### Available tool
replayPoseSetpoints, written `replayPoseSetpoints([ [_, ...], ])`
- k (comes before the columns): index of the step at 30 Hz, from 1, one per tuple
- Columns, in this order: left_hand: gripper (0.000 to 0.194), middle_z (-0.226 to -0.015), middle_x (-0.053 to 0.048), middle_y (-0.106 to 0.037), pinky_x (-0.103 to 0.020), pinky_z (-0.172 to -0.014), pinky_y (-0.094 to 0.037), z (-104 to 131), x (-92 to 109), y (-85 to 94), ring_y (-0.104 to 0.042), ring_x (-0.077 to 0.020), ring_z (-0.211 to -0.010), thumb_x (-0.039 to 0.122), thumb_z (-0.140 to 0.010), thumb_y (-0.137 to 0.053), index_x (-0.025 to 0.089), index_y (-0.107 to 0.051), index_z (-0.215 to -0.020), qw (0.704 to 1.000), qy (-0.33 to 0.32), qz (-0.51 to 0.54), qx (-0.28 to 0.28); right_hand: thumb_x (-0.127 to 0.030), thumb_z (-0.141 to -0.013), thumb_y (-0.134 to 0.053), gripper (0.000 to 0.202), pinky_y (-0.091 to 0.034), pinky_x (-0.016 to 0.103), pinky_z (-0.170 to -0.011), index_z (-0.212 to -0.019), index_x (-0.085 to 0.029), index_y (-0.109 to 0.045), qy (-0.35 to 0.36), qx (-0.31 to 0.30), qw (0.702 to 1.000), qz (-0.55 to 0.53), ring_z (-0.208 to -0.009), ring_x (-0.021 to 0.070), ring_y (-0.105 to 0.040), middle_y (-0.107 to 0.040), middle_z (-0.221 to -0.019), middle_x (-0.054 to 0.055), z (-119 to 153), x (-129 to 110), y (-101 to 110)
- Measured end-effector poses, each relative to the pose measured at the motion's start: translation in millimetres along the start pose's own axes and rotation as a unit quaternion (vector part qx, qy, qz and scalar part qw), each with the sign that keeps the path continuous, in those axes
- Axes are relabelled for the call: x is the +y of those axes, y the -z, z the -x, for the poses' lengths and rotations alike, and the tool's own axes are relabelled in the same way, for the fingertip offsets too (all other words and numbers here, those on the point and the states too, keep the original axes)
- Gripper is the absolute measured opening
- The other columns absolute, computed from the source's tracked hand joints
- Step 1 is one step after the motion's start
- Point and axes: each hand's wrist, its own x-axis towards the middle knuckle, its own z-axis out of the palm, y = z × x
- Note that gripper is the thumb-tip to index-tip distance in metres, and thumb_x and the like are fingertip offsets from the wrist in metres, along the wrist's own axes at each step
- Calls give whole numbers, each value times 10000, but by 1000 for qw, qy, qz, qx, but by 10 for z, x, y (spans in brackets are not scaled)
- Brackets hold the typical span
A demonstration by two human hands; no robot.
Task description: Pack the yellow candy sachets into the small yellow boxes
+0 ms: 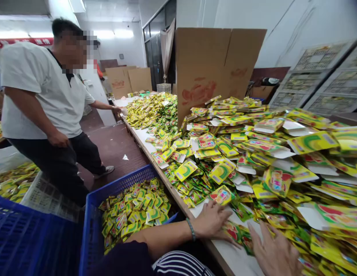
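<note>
My left hand (pixel 212 220), with a beaded bracelet (pixel 191 230) at the wrist, reaches over the table's near edge with its fingers apart. Its fingertips are beside a small yellow box (pixel 221 195). A green and red packet (pixel 233 231) lies by its thumb, between my two hands. My right hand (pixel 278 251) is spread low over the heap's near side, slightly blurred, its fingers stretched among green packets and a white box flap (pixel 255 230). Many yellow-green boxes (pixel 278 180) with open white flaps are heaped ahead and to the right, on top of green packets (pixel 195 195).
A blue crate (pixel 89 230) of small yellow boxes stands below the table's left edge. A tall cardboard carton (pixel 215 57) rises behind the heap. Another person (pixel 43 88) stands at left, one hand at the table's far part. Stacked white crates (pixel 305 80) stand at right.
</note>
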Motion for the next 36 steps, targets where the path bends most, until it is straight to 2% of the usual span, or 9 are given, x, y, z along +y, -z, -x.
replayPoseSetpoints([
  [2,952,-1309,-184,-568,-504,-1022,-434,66,-133,206,-517,-336,-1190,690,-652,-751,212,-483,-1431,996,-5,66,63,-654,-885,-314,642,-474,604,-801,-1098,-188,-700,17,32,998,46,-977,416,-599,-626,-1133,223,-127,-166,63],
  [5,1017,-1331,-162,-556,-477,-1009,-480,168,-517,690,-552,-310,-1170,673,-565,-819,228,-483,-1415,951,102,189,222,-699,-894,-278,729,-469,591,-886,-1203,-156,-654,98,45,993,38,-1057,415,-587,-616,-1188,225,-420,-475,137],
  [10,815,-1228,-143,-561,-336,-855,-567,566,-1469,1775,-647,-175,-973,792,-827,-440,211,-407,-1398,739,324,411,425,-763,-862,-379,783,-410,573,-1035,-1325,-162,-575,226,17,973,-33,-1247,398,-507,-577,-1330,205,-1014,-1236,128],
  [16,970,-1431,-229,-438,-329,-849,-569,1381,-2187,2716,-637,-236,-1108,821,-788,-435,260,-196,-1542,501,249,605,567,-715,-819,-572,794,-407,556,-1069,-1418,-199,-498,332,-100,927,-143,-1305,370,-495,-545,-1405,190,-1649,-2678,92],
  [20,1008,-1534,-224,-339,-377,-888,-558,1885,-2337,3167,-593,-268,-1219,833,-789,-394,311,-56,-1581,411,158,636,634,-734,-784,-616,854,-419,574,-1079,-1439,-205,-470,376,-130,887,-235,-1314,367,-500,-533,-1421,179,-1844,-3657,79],
  [25,1013,-1599,-211,-229,-401,-902,-558,2383,-2184,3691,-566,-285,-1269,842,-794,-365,339,26,-1581,391,80,623,672,-763,-746,-639,959,-389,625,-1098,-1479,-194,-395,412,-137,837,-333,-1349,382,-455,-482,-1451,180,-1831,-4644,76],
  [31,905,-1577,-168,-290,-442,-920,-551,2770,-1533,4186,-567,-293,-1268,855,-807,-291,389,-118,-1563,429,-15,559,710,-758,-831,-535,942,-320,638,-1136,-1537,-197,-261,477,-110,766,-416,-1410,375,-365,-402,-1497,153,-1745,-5724,365],
  [34,803,-1454,-149,-463,-423,-927,-549,2816,-1268,4130,-601,-260,-1212,819,-842,-316,347,-321,-1493,469,-31,503,725,-714,-874,-515,816,-348,627,-1120,-1490,-205,-350,493,-105,744,-438,-1358,347,-429,-468,-1432,130,-1517,-5842,626],
  [36,721,-1310,-133,-581,-404,-918,-552,2627,-1107,3830,-640,-242,-1126,771,-858,-397,289,-470,-1388,518,-18,448,728,-638,-919,-510,683,-383,599,-1106,-1430,-191,-431,479,-88,758,-434,-1312,318,-470,-523,-1363,126,-1313,-5513,780],
])
